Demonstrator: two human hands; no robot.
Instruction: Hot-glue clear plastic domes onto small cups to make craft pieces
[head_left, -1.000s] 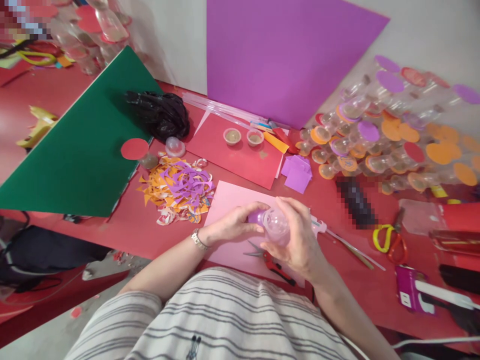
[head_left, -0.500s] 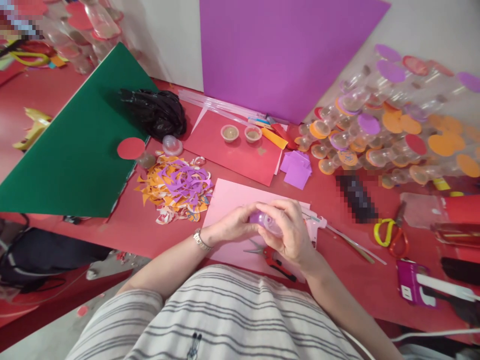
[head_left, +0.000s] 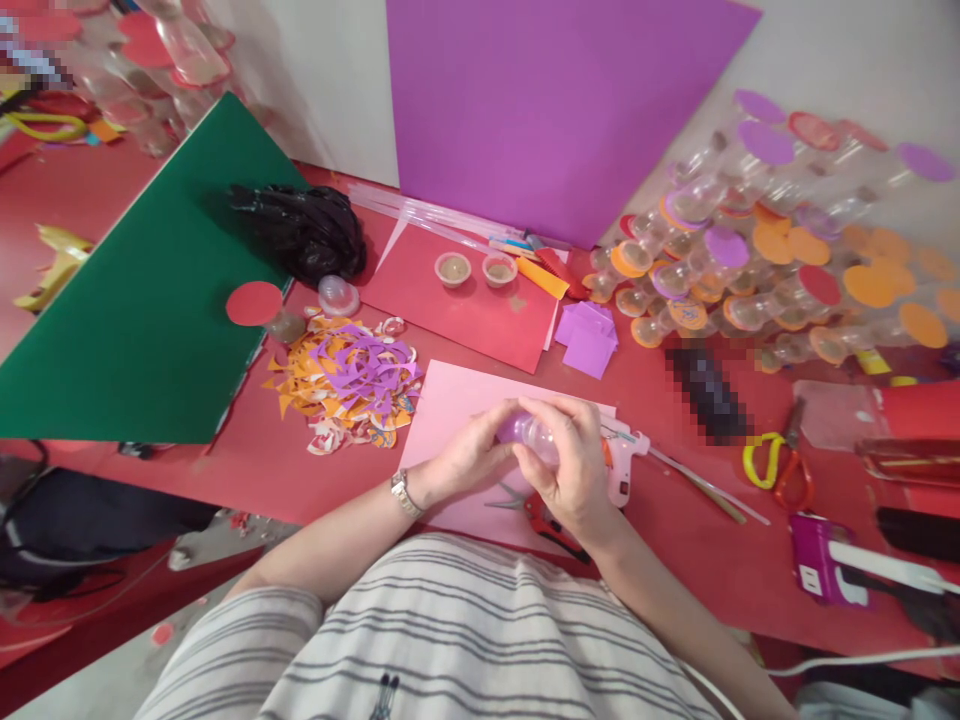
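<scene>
Between my two hands, over a pink sheet (head_left: 457, 400), is a clear plastic bottle piece with a purple disc (head_left: 517, 428). My left hand (head_left: 476, 452) has its fingers closed on the purple side. Around the clear side curl the fingers and thumb of my right hand (head_left: 570, 455); they cover much of the piece. Red-handled cutters (head_left: 551, 525) with pointed metal jaws lie on the sheet below my hands. Just right of my right hand lies a pale glue gun (head_left: 626, 455), partly hidden by it.
Paper scraps (head_left: 349, 375) are heaped at left, near a green board (head_left: 165, 320) and a black plastic bag (head_left: 307, 235). Two small cups (head_left: 453, 268) stand on red card (head_left: 480, 320). Bottle pieces with coloured discs (head_left: 750, 240) crowd the right, above scissors (head_left: 772, 462).
My right fingers have shifted slightly around the bottle piece, and more of its clear part and the glue gun shows. The whole view has moved a little; both hands still hold the piece.
</scene>
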